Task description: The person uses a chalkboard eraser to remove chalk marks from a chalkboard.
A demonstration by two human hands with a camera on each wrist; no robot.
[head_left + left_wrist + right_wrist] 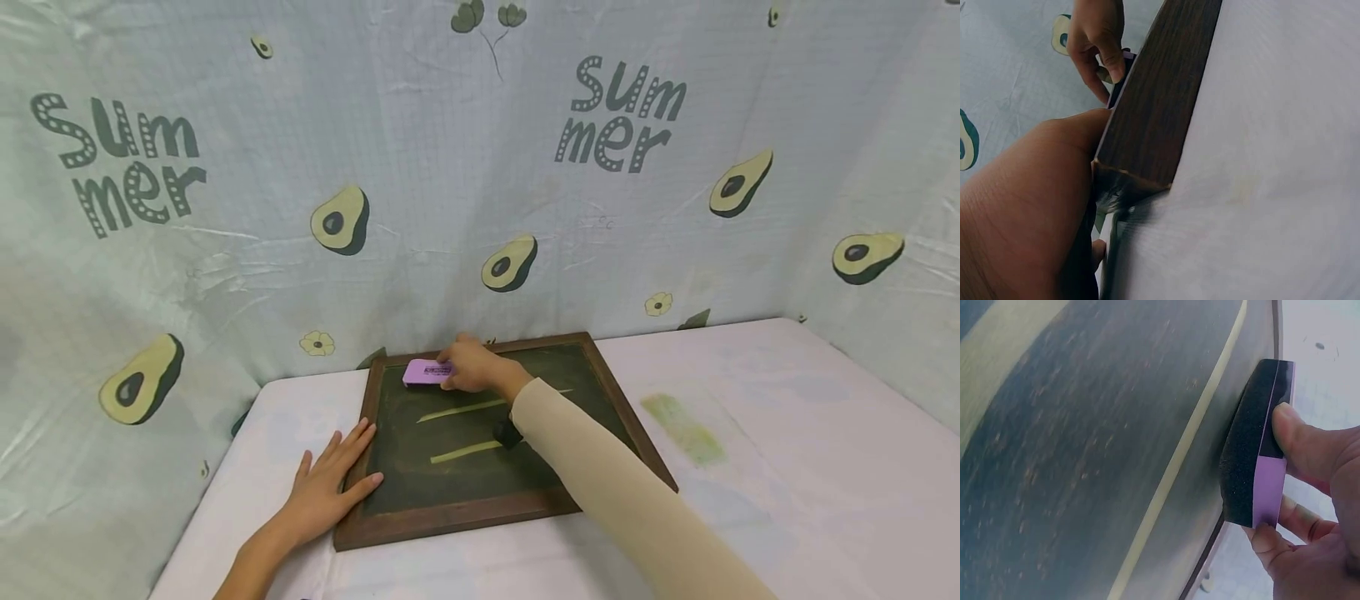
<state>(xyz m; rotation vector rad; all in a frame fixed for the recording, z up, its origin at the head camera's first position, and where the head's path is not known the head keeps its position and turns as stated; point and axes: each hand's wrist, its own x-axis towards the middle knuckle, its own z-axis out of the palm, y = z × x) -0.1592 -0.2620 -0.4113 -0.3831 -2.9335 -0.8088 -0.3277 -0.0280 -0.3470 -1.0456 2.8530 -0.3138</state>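
Observation:
A chalkboard (401, 467) with a dark wooden frame lies on the table. Near its upper left corner my right hand (476, 367) grips a purple board eraser (418, 373). In the right wrist view, thumb and fingers pinch the eraser (1267, 494) by its purple back, its dark felt side facing the board close to the far frame edge. Spread fingers of my left hand (318, 496) rest on the board's left frame edge, thumb pointing inward. Two yellow chalk lines (465, 451) cross the board's surface, partly hidden by the right arm.
A white sheet covers the table (810, 467), with a yellow-green smudge (686, 429) to the right of the board. Behind stands a pale curtain (420, 158) printed with avocados and lettering, close to the board's far edge. A small black object (507, 433) shows at the right wrist.

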